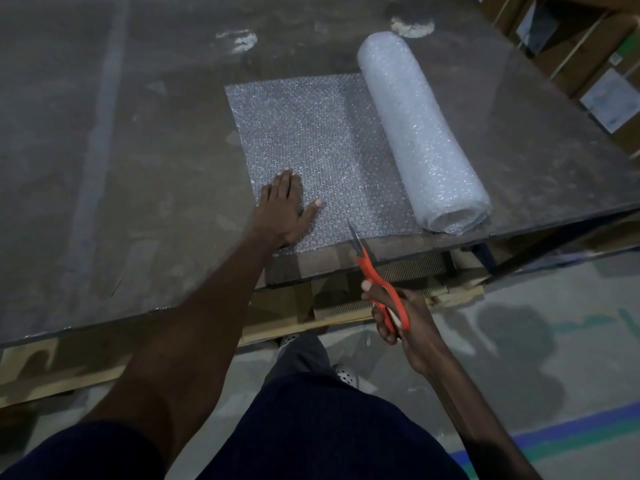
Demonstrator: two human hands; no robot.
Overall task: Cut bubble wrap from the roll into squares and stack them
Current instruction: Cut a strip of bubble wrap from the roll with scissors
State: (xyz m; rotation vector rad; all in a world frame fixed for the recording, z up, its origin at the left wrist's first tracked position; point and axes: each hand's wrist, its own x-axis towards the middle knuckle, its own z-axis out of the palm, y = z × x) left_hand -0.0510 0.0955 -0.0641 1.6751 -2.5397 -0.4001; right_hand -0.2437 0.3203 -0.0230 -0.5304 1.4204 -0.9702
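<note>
From the head view I see the bubble wrap roll (420, 133) lying on the table (138, 133), up at about one o'clock from the middle of the picture, its long axis running from twelve o'clock down toward four. Its near end sits close to the table's front edge. A flat sheet of bubble wrap (311, 140) is unrolled from it toward nine o'clock and lies spread on the tabletop, joined to the roll along its right side.

My left hand (285, 209) rests palm down on the near left part of the sheet, around seven o'clock from the sheet's middle. Its fingers are straight and pressed together, pointing toward twelve, with the thumb stuck out toward three; it presses the sheet flat rather than gripping it.

My right hand (398, 317) hangs off the table's front edge, at five o'clock from the left hand, fingers curled through and round the orange handles of the scissors (374, 275). The blades point up toward eleven o'clock and their tip reaches the sheet's near edge, just beside the roll's near end and between it and the left thumb. I cannot tell whether the blades are parted or whether they have bitten into the wrap.

Cardboard boxes (588, 46) with paper labels stand at two o'clock beyond the table. Below, at six o'clock, are dark trousers and the concrete floor (519, 341), with a blue and green stripe at five o'clock.
</note>
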